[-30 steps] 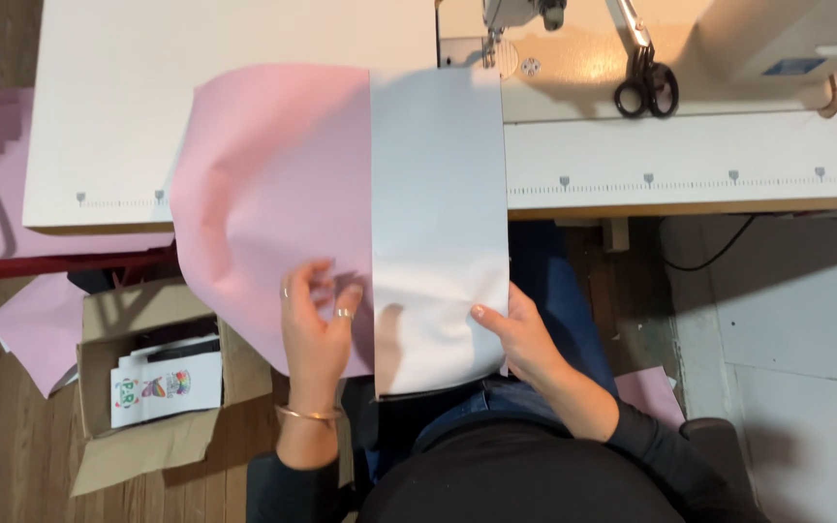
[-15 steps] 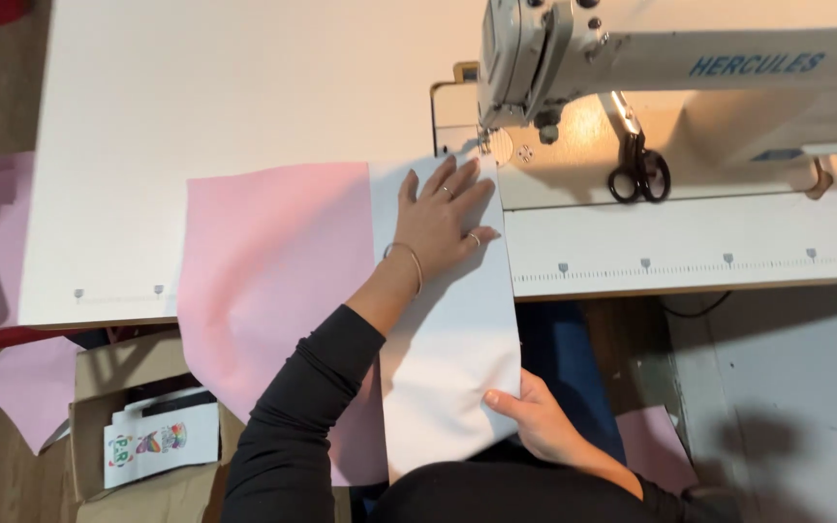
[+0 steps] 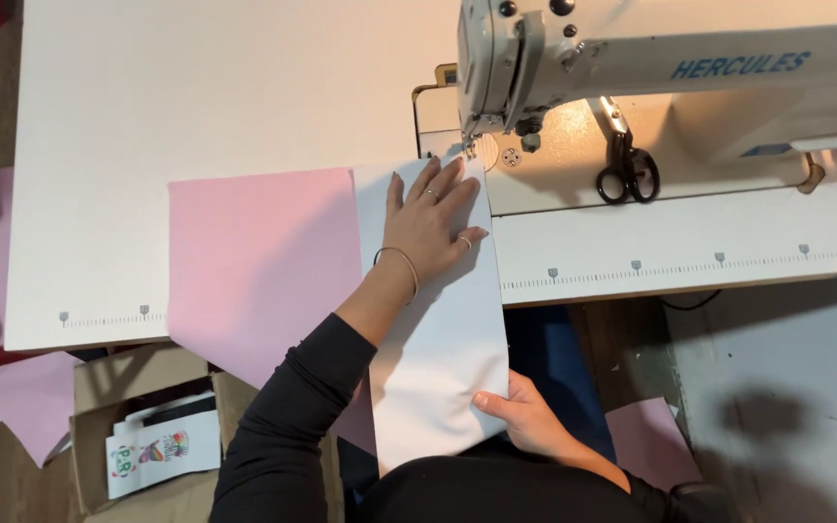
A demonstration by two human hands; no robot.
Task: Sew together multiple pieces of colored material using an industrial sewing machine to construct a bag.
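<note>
— While my left hand (image 3: pixel 430 221) lies flat with fingers spread on the white fabric panel (image 3: pixel 433 329), where does the cloth sit?

— On the sewing table (image 3: pixel 196 107), its top edge just at the needle of the sewing machine (image 3: pixel 632 58), at one o'clock from my fingertips. The pink fabric (image 3: pixel 263 261) joins it at nine o'clock.

— And your other hand?

— My right hand (image 3: pixel 525 416) pinches the panel's lower corner, at five o'clock, off the table edge. Black scissors (image 3: pixel 629 169) rest on the machine bed at three o'clock.

Warm lamp glow, sharp focus
</note>
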